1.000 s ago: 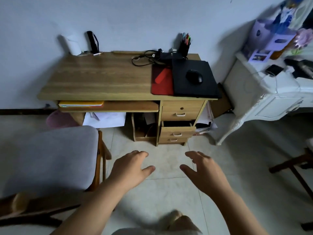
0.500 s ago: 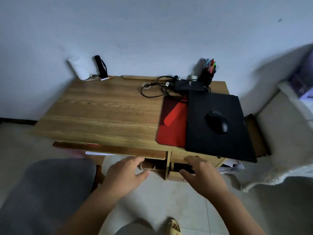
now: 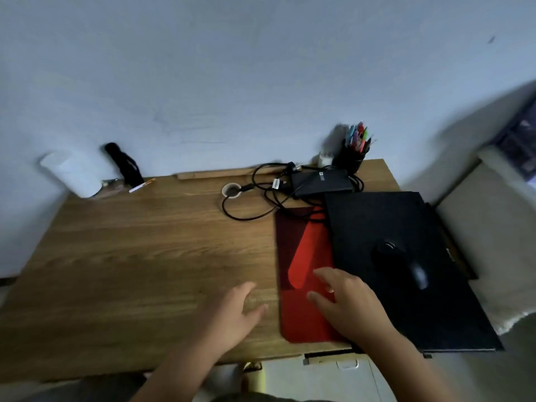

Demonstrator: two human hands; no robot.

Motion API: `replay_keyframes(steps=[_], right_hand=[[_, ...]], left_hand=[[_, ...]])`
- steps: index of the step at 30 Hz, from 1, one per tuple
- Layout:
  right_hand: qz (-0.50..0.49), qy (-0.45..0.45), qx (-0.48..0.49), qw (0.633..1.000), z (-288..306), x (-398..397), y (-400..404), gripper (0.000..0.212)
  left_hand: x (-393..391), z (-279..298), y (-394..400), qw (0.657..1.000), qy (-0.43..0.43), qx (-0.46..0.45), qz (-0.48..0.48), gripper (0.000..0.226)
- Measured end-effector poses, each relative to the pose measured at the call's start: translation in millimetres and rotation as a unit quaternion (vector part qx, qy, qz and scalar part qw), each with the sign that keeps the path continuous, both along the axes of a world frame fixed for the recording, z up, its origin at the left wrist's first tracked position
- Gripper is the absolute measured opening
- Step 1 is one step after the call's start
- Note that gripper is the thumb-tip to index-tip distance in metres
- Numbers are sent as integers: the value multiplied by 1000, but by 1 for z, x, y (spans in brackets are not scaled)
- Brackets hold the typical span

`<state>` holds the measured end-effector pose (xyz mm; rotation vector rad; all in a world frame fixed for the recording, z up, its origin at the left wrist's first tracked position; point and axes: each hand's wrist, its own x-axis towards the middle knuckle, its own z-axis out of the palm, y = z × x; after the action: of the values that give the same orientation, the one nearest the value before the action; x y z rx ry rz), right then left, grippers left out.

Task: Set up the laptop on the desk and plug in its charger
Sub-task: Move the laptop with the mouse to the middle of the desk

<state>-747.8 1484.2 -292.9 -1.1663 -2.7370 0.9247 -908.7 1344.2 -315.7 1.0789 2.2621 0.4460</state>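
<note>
A closed black laptop lies on the right side of the wooden desk, overhanging its front right corner. A black mouse sits on top of it. Behind the laptop lies the black charger brick with its tangled cable. My left hand hovers open over the desk near the front edge, holding nothing. My right hand is open above the red mouse pad, just left of the laptop.
A black pen cup stands at the back right by the wall. A white roll, a black object and a pen are at the back left. A cable hole is in the desk. White furniture stands right.
I have come closer to the desk and both hands have moved forward from below the desk's edge to over its top; the right hand is now above the red pad.
</note>
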Motion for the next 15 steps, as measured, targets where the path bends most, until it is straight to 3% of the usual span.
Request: replay_keyframes(steps=[4,7,15], right_hand=[[-68,8,-3,998,-3,-17,17,46],[-128,6,-10,992,-7,-10,28,45],[-301,-36,-17,953,-28,33,60,44]], left_hand=[[-38,-9,45,998,-8,4,-67,55],[-47,-11,81,990,34,35,-135,51],[-1,-25,165,964,66,84,-243,50]])
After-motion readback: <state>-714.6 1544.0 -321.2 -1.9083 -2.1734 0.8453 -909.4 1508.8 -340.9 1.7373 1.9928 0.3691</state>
